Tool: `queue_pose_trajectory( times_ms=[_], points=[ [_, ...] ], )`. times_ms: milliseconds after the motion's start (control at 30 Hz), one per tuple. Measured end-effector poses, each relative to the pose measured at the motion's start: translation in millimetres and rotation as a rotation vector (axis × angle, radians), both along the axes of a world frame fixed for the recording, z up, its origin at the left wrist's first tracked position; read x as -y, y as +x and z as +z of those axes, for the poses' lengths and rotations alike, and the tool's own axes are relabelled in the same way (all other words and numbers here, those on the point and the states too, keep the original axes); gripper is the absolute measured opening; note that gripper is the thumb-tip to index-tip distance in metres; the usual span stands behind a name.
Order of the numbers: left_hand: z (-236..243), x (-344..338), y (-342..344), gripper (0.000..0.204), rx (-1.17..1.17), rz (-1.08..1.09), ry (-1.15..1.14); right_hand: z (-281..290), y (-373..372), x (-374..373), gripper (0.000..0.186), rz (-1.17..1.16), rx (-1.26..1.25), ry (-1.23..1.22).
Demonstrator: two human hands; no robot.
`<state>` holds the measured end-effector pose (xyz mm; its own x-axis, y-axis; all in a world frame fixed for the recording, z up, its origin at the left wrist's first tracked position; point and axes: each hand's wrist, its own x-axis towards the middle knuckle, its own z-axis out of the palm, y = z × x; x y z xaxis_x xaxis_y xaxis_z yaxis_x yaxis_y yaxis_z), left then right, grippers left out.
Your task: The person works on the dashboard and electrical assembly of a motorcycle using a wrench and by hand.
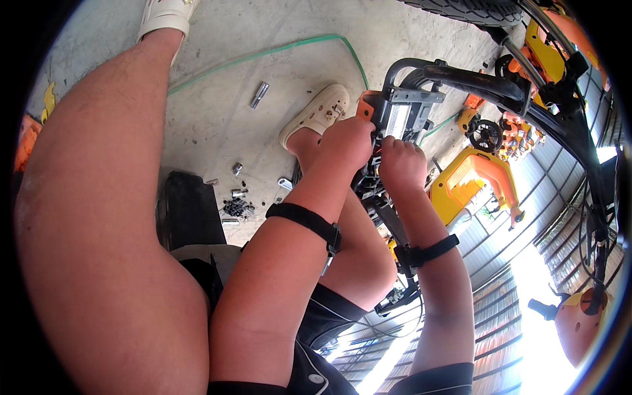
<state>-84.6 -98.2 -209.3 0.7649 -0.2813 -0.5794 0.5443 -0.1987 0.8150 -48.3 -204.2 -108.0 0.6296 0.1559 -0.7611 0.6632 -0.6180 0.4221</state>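
My left hand (351,143) is closed against the near side of a black frame (454,74), just below a small orange part (366,108). What its fingers hold is hidden. Close by on the right, my right hand (402,166) is also closed, knuckles up, at the lower end of a black box-shaped part with a white label (397,120). Its fingertips are out of sight, so I cannot make out what they grip. Black tubing curves from this part up to the right, and dark mechanical parts (384,212) sit below my hands.
A socket tool (260,95), a loose metal socket (237,168) and a pile of small dark fasteners (238,208) lie on the concrete floor. A green line (263,55) crosses it. A tyre (471,10) is at the top; yellow body panels (471,178) stand right.
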Motion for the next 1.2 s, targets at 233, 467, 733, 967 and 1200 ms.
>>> queue_pose_trajectory(
  times_ms=[233, 467, 733, 967, 1200],
  points=[
    [0.0, 0.7, 1.6, 0.033, 0.007, -0.011, 0.020, 1.6, 35.4, 2.6, 0.040, -1.680, -0.014, 0.324],
    [1.5, 4.0, 0.7, 0.034, 0.017, -0.020, -0.002, -15.8, 19.5, 47.4, 0.015, -0.267, -0.139, 0.226],
    [-0.7, 1.2, 0.8, 0.036, -0.037, -0.016, -0.009, 2.8, -1.2, -0.5, 0.017, -0.337, 0.032, 0.229],
    [6.4, -0.2, 4.0, 0.034, -0.017, -0.040, 0.024, -8.0, -2.9, 9.0, 0.042, -1.131, 0.282, 0.318],
    [10.4, -1.8, 16.9, 0.029, -0.060, -0.115, -0.001, -12.7, -9.7, 6.7, 0.033, -0.797, 0.321, 0.283]
  ],
)
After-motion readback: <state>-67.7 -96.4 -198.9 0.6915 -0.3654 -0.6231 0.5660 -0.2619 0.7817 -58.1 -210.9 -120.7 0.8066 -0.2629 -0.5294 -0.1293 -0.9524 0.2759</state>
